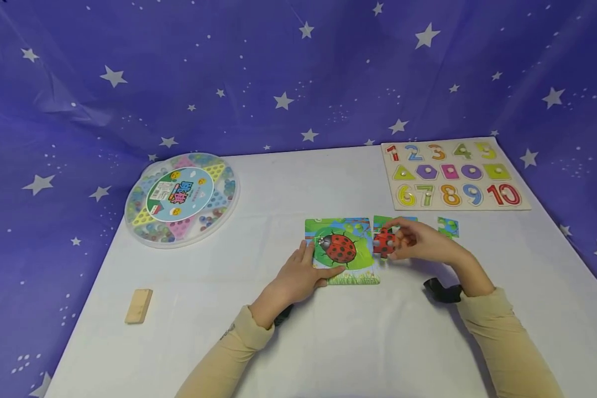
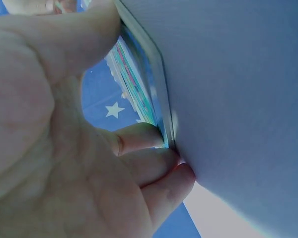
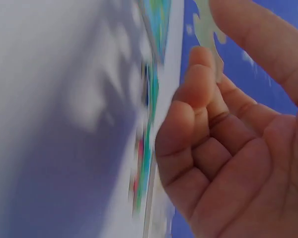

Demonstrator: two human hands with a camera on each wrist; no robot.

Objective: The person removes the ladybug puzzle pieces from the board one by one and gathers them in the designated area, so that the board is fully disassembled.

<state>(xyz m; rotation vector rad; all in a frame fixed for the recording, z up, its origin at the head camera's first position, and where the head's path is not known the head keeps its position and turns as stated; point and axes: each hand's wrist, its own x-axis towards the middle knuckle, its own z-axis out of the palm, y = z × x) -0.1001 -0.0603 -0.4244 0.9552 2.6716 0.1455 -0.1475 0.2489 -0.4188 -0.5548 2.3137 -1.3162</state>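
In the head view, my left hand (image 1: 298,276) rests at the lower left corner of a flat ladybug puzzle (image 1: 340,249), thumb stretched along its lower part. The left wrist view shows my left thumb and fingertips touching the thin edge of the puzzle board (image 2: 161,99). Just right of it, my right hand (image 1: 420,240) pinches a red, black-spotted jigsaw piece (image 1: 383,243) between thumb and fingers. Its pale edge (image 3: 206,29) appears in the right wrist view. Green and blue jigsaw pieces (image 1: 380,221) lie behind, partly hidden by this hand.
A loose jigsaw piece (image 1: 448,227) lies beyond the right hand. At the back right lies a number-and-shape board (image 1: 390,200). A round marble game (image 1: 179,199) sits at the back left, a wooden block (image 1: 139,306) at the front left. A purple starry cloth (image 1: 258,66) hangs behind.
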